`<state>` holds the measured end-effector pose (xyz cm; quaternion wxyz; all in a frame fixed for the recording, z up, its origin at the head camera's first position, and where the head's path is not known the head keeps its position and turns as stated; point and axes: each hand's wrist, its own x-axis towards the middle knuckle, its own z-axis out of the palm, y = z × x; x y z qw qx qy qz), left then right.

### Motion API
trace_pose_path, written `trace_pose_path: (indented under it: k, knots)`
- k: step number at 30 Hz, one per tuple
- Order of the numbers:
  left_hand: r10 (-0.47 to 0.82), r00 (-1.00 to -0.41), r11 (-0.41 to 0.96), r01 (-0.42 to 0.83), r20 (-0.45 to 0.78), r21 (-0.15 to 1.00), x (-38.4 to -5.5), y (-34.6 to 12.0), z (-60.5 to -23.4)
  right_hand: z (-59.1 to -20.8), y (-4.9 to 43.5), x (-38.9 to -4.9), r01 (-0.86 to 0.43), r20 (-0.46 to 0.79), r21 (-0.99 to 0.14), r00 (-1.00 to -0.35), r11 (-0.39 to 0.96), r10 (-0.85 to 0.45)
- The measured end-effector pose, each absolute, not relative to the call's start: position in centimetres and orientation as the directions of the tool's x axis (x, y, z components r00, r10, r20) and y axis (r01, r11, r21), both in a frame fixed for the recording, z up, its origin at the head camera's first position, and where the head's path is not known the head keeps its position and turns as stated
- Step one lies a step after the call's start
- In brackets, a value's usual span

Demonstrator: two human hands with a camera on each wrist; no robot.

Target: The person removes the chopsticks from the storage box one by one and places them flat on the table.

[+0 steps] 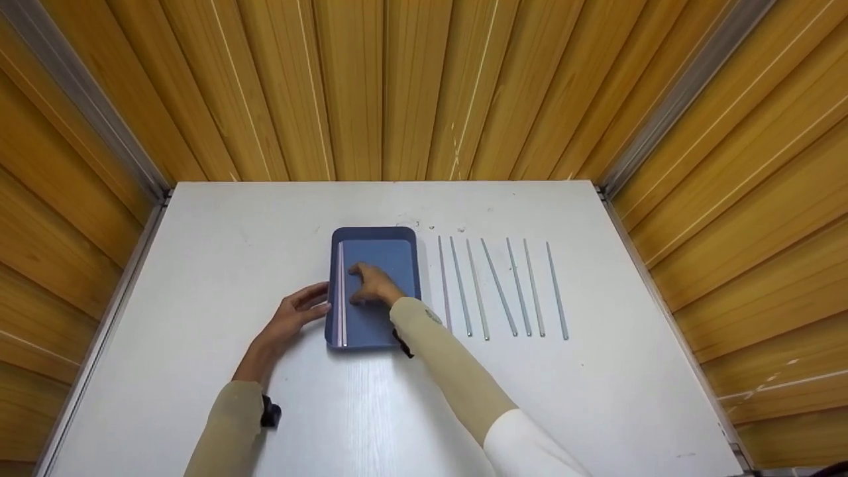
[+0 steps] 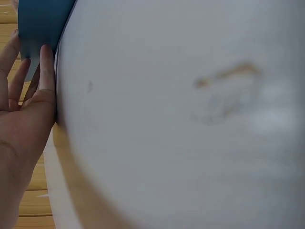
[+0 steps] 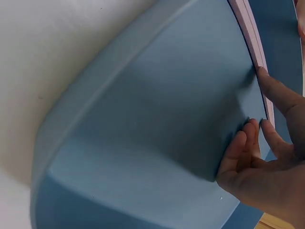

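Note:
A blue rectangular tray lies on the white table. Along its left wall rest two pale pink chopsticks, side by side and lengthwise. My right hand is inside the tray, just right of this pair. In the right wrist view, an extended fingertip touches the edge of the pink chopsticks, with another fingertip close to them and the remaining fingers loosely bent. My left hand stays outside, its straightened fingers against the tray's left wall. The left wrist view shows those fingers along the blue wall.
Right of the tray, several chopsticks lie spread in a row on the table: a pinkish one, pale green ones and light blue ones. One blue chopstick slants more than the others. Wood-patterned panels surround the table.

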<state>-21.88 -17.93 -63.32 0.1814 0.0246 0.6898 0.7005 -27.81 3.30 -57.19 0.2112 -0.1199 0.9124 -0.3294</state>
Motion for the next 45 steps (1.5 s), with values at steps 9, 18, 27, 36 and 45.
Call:
trace_pose_path:
  k: [9,18,27,36,45]
  knots:
    - [0.302,-0.93,0.033,-0.212,-0.212,0.977,-22.3,-16.9,-63.1,-57.1,3.9,-27.4,-0.092,-0.283,-0.592,-0.907,0.8,-0.313]
    - [0.311,-0.927,0.033,-0.212,-0.211,0.977,-22.4,-16.8,-63.1,-56.4,4.6,-28.1,-0.05,-0.337,-0.617,-0.885,0.786,-0.321]
    - [0.289,-0.935,0.038,-0.204,-0.206,0.978,-22.5,-17.3,-63.0,-55.8,3.9,-28.3,-0.053,-0.339,-0.52,-0.903,0.852,-0.263]
    - [0.3,-0.93,-0.01,-0.228,-0.214,0.974,-22.0,-17.5,-63.2,-55.5,4.6,-28.1,0.107,-0.492,-0.633,-0.82,0.767,-0.292]
    - [0.286,-0.935,0.002,-0.22,-0.212,0.975,-22.3,-17.8,-63.3,-53.1,6.4,-28.3,0.16,-0.482,-0.748,-0.798,0.644,-0.361]
